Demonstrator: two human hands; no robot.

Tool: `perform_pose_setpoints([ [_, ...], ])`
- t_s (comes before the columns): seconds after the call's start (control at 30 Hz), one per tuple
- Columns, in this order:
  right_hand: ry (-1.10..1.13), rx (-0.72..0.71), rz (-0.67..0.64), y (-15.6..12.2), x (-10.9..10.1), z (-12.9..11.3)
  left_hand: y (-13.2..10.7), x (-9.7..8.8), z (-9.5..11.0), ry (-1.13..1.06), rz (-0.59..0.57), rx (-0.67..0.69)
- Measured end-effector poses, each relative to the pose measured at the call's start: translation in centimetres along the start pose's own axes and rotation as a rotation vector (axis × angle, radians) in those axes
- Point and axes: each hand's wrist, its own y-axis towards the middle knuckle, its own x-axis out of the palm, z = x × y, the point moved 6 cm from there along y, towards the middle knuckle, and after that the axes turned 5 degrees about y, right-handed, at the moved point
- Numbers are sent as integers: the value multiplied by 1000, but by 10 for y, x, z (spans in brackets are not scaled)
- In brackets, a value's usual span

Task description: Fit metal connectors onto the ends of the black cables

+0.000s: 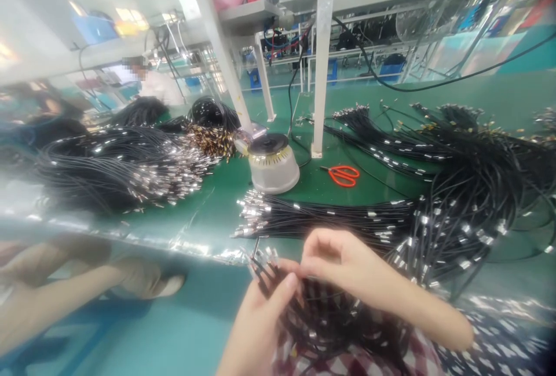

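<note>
My left hand (271, 298) is closed around several black cables (264, 274) whose silvery ends stick up past the fingers. Beside it, my right hand (330, 257) is pinched, its fingertips meeting the left hand's near the cables. What the right fingertips grip is too small to make out. More black cable (330, 335) hangs in a loose heap below both hands, over the lap. Just beyond the hands, a long bundle of black cables (330, 216) with silver ends lies across the green table (200, 225).
A white round device with a black top (274, 170) stands near a table post (321, 75). Red-handled scissors (343, 175) lie right of it. Large cable bundles (125, 161) cover the left; a tangled pile (478, 190) fills the right. Another person's bare legs (87, 283) show at lower left.
</note>
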Motion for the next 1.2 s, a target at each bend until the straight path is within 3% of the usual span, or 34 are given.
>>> perform_pose_setpoints([
  [0.17,-260,47,-108,-20,15,18,-3,5,4,-110,-51,-13],
  [0.33,-48,170,-85,-24,22,38,-6,10,7,-218,-1,-42],
  [0.5,53,190,-55,-26,21,46,-3,11,5,-325,62,-28],
  [0.63,130,194,-41,-28,20,46,0,17,6,-340,33,11],
  [0.87,-169,-31,102,-27,17,29,-1,19,6,-179,76,91],
  [1.03,-42,159,-2,-26,22,38,2,21,5,-226,60,51],
  [1.2,-112,135,21,-27,24,39,13,23,0,-213,5,86],
])
